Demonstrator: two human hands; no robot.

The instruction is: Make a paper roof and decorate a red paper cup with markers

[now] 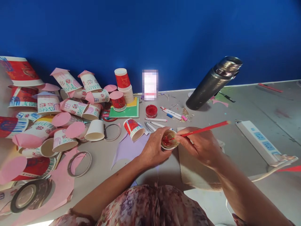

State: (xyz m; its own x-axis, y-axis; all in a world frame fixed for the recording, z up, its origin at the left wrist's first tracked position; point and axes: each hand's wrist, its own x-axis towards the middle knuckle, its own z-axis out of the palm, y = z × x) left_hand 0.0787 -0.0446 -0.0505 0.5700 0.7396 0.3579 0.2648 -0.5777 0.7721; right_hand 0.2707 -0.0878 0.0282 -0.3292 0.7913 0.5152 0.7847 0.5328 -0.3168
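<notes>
Your left hand (154,146) wraps the small paper cup (168,133), with the round red dish (151,111) at its eleven o'clock, while your right hand (199,145) pinches the slim red stick (204,129), apparently stirring, so the next move calls for a steady cup.

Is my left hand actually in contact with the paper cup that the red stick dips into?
Touching. The head view shows the left hand curled around the side of the paper cup, with no gap between them.
</notes>
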